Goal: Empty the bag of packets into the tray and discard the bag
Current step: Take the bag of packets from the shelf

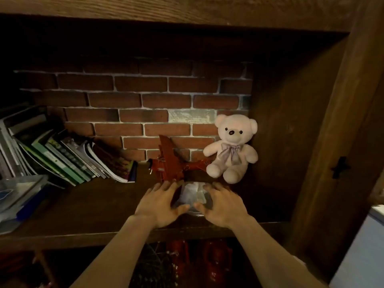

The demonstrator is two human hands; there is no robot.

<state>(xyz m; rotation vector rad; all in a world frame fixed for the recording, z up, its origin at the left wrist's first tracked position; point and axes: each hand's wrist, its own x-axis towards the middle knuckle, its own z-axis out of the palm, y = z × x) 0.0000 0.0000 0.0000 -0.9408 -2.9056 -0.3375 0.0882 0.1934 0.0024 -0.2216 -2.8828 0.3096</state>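
This looks like a lived-in home, or perhaps a cosy café corner; the view alone does not settle which. A deep, dark-stained wooden shelf unit (pixel 87 206) fills the view, backed by a red brick wall (pixel 133 104) with pale mortar lines. On the shelf a row of books and magazines (pixel 68 161) leans to one side, next to a clear plastic storage box (pixel 18 196) at the far left. A cream teddy bear (pixel 232 148) with a lilac bow sits in the right corner beside a red model biplane (pixel 172 161). The lighting is dim and warm, and red ornaments (pixel 216 265) show faintly on the shelf below.
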